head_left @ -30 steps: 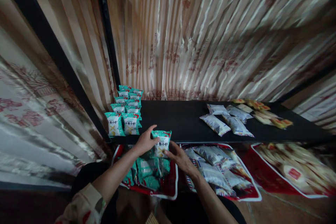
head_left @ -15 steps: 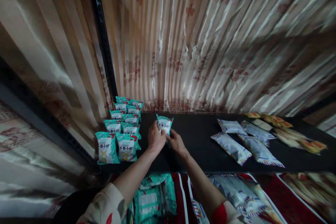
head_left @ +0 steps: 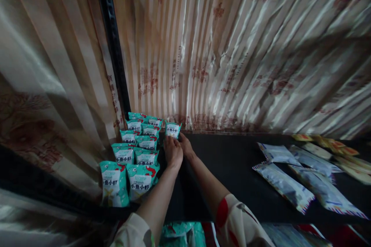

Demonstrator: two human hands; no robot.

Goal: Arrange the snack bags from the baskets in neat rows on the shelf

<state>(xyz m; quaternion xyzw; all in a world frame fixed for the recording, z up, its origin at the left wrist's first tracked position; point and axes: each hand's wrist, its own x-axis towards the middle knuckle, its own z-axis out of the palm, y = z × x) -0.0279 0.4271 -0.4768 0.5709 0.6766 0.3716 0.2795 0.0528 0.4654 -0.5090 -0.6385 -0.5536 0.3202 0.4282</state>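
A small teal and white snack bag (head_left: 173,129) stands upright near the back of the black shelf (head_left: 220,170). My left hand (head_left: 173,151) is closed on its lower front, covering that part. At the bag's right side, my right hand (head_left: 186,146) presses with its fingers, partly hidden behind the left. Just left of my hands, matching teal bags stand in two rows running from front to back, with a front left bag (head_left: 114,184) and a front right bag (head_left: 141,181) closest to me.
White and blue packets (head_left: 285,185) lie flat on the shelf's right side, with yellow packets (head_left: 327,142) beyond them. A black upright post (head_left: 113,38) and a pleated curtain (head_left: 203,46) bound the shelf. Below the front edge are more teal bags (head_left: 184,235).
Both hands have carried the teal snack bag farther back and left, beside the rear of the standing rows. The camera view has shifted forward and left.
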